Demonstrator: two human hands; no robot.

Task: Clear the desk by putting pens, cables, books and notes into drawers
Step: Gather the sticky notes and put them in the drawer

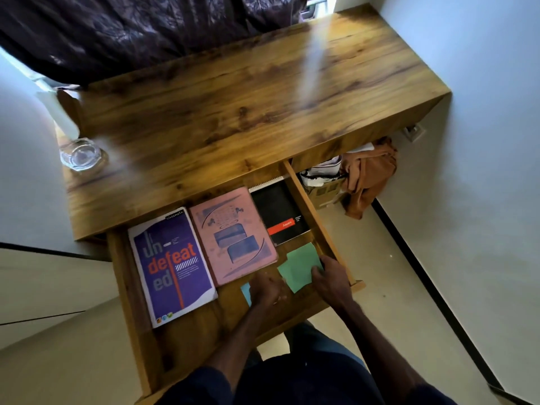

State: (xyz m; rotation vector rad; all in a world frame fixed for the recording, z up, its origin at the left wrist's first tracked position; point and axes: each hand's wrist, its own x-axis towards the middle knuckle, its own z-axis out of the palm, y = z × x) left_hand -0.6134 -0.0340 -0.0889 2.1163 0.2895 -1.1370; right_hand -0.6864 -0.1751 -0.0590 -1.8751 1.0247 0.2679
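Both forearms reach forward and down into the open drawer. The left hand lies knuckles up on the drawer floor, covering most of a blue note. Whether it grips the note cannot be told. The right hand curls its fingers over the near right corner of the green notes, holding them by the drawer's right wall.

Three books lie flat side by side, their long axes running from the drawer front toward the desk. The purple book on the left reads "undefeated" in grey and orange. The pink book in the middle shows no legible words. The black notebook, spiral edge away from the person, carries a red band that seems to read "Luxor".
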